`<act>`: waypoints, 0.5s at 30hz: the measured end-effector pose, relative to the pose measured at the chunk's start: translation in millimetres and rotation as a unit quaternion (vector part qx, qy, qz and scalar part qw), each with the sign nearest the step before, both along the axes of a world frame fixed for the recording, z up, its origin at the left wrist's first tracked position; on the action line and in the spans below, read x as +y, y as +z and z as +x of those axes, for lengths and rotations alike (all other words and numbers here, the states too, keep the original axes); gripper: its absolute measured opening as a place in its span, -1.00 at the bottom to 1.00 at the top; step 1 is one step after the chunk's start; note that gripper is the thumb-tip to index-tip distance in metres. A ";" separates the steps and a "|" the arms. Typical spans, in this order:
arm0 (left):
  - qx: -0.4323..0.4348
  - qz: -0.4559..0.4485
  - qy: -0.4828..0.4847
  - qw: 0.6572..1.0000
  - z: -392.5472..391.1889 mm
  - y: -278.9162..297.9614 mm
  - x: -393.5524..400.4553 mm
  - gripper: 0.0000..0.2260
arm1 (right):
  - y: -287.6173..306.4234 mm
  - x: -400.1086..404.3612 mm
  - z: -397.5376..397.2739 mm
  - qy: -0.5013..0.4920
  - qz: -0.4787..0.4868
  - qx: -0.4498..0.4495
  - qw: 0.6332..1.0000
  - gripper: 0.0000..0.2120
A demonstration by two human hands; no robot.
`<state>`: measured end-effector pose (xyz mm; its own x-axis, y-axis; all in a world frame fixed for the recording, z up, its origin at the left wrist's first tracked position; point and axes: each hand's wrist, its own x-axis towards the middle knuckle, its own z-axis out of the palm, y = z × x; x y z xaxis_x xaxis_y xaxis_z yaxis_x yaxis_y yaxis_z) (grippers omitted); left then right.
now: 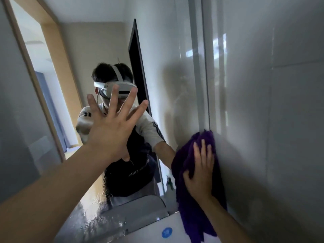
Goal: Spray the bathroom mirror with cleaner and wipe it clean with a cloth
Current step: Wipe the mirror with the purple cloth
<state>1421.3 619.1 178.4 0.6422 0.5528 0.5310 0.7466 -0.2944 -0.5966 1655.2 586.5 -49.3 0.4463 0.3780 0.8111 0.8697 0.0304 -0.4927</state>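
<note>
Both hands meet the mirror [166, 67]: left hand [112, 127] splayed flat, right hand [199, 172] pressing a purple cloth [187, 155].

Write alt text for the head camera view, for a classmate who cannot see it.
A person's right hand presses a purple cloth flat against the right edge of a bathroom mirror. The left hand is held up in front of the glass, fingers spread. Droplets cling to the mirror's lower left, and a white appliance with a blue sticker sits below.
</note>
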 end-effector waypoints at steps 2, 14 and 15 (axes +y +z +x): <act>-0.001 0.003 -0.002 1.000 -0.4 -0.7 1.6 0.57 | 23.0 5.9 -10.3 -0.012 0.060 0.103 0.993 -0.11; -0.005 -0.002 -0.017 1.000 -1.8 -2.1 5.1 0.57 | -78.5 -6.4 -46.4 0.030 -0.089 -0.033 0.995 -0.02; -0.006 0.000 -0.019 1.000 -1.7 -2.7 5.7 0.57 | -64.0 -5.7 -41.3 0.026 -0.066 0.009 0.997 -0.01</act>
